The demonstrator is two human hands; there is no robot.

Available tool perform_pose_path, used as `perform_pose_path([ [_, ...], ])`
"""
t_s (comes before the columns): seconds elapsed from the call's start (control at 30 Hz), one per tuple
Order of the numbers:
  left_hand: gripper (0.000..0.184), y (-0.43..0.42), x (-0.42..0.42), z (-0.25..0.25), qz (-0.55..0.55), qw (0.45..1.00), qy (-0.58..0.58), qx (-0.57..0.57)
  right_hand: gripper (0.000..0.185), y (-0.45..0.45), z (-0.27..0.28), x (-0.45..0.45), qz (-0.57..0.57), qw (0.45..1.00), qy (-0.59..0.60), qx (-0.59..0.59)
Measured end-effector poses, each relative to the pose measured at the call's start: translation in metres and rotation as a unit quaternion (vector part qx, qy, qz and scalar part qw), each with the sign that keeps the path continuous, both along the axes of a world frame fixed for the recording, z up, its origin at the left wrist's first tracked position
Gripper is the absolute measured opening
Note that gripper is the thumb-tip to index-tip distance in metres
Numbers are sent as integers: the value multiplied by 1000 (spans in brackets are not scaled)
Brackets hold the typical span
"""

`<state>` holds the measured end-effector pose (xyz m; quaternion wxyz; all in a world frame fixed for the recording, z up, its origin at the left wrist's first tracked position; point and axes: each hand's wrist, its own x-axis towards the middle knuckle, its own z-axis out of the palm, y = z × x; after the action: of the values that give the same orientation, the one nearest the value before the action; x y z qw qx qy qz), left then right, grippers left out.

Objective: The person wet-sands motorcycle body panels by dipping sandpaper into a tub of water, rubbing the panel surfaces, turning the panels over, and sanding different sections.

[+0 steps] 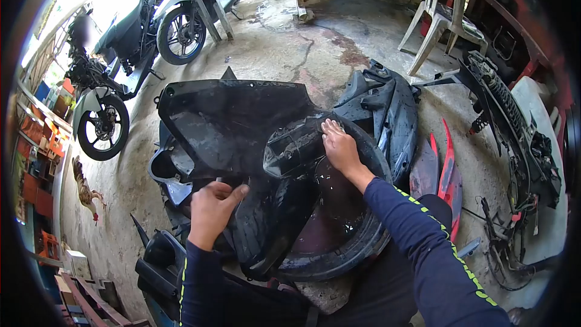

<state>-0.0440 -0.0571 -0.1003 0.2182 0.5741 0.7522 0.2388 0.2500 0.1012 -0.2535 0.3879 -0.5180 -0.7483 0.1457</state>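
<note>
A large black plastic motorcycle panel, wet in places, lies tilted across a round black tub with dark liquid in it. My left hand is closed at the panel's near left part, thumb and fingers pinching it; the fingertips are partly hidden. Fingers stretched out, my right hand lies flat on the panel's right end, above the tub's far rim. More dark body panels rest on the floor just behind the tub, and others show under the left side.
Two motorcycles stand at the back left. A chicken is on the concrete floor at left. Red panels lie right of the tub. A motorcycle frame with a shock absorber and a plastic chair stand farther right.
</note>
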Motion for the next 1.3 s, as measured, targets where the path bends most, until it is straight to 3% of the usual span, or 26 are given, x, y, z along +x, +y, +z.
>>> perform_pose_path([
  [0.03, 39, 9, -5, -5, -3, 1000, 0, 0, 37, 0, -1, -1, -6, 1000, 4, 4],
  [0.1, 54, 29, -17, -16, -137, 948, -251, -138, 38, -6, -5, -8, -9, 1000, 7, 4],
  [0.13, 61, 39, -27, -24, -117, 931, -267, -220, 39, -9, -5, -12, 4, 999, -23, 28],
  [0.17, 61, 40, -21, -23, -119, 931, -267, -220, 39, -12, -3, -17, 15, 997, -53, 55],
  [0.23, 64, 41, 2, -15, -122, 947, -267, -132, 39, -38, 17, -34, 97, 993, -3, 63],
  [0.27, 58, 45, 5, -3, -96, 961, -84, -246, 38, -40, 19, -34, 122, 990, 4, 67],
  [0.3, 58, 46, 5, 0, -97, 961, -86, -246, 37, -38, 19, -34, 147, 987, 10, 71],
  [0.37, 56, 43, 3, -1, -112, 949, -133, -264, 36, 3, -2, -10, 72, 995, -65, 38],
  [0.43, 53, 41, -3, -15, -126, 947, -166, -243, 34, 25, -13, -1, -23, 999, 11, 23],
  [0.5, 53, 43, -1, -10, -116, 950, -151, -248, 35, 2, 3, -24, 11, 994, -57, 89],
  [0.57, 53, 45, -3, -15, -107, 949, -137, -265, 33, -27, 19, -40, 109, 988, 8, 107],
  [0.63, 52, 44, -5, -16, -96, 945, -121, -287, 33, 3, 14, -17, 110, 983, -58, 133],
  [0.7, 53, 44, 3, -10, -89, 947, -146, -273, 34, 28, -2, -9, -24, 998, -4, 57],
  [0.77, 55, 41, 13, 2, -101, 958, -154, -219, 35, 17, 2, -19, 9, 989, -99, 113],
  [0.83, 57, 41, 16, 3, -111, 966, -164, -166, 35, -22, 27, -40, 123, 980, -63, 144],
  [0.9, 50, 40, 12, -1, -109, 977, -51, -177, 35, -5, 22, -24, 136, 969, -85, 187],
  [0.93, 50, 40, 13, -2, -108, 977, -51, -179, 34, 18, 12, -15, 90, 979, -106, 147],
  [0.97, 50, 40, 14, -2, -119, 977, -43, -171, 32, 33, 10, -14, 11, 991, -54, 123],
  [1.03, 50, 40, 13, -4, -130, 978, -32, -161, 32, 27, -4, -22, 6, 992, -69, 107],
  [1.1, 54, 40, 10, -8, -156, 976, 7, -153, 34, -22, 25, -44, 112, 983, -36, 142],
  [1.17, 57, 41, 15, 2, -143, 980, 10, -140, 34, -6, 14, -27, 135, 974, -40, 178],
  [1.2, 59, 41, 17, 6, -128, 983, 11, -129, 32, 14, 5, -14, 94, 987, -85, 103],
  [1.23, 59, 42, 19, 9, -126, 984, 12, -129, 31, 38, -20, -8, 8, 991, -50, 120],
  [1.3, 63, 46, 23, 9, -127, 972, 75, -182, 32, 19, 3, -22, 13, 999, -26, 34],
])
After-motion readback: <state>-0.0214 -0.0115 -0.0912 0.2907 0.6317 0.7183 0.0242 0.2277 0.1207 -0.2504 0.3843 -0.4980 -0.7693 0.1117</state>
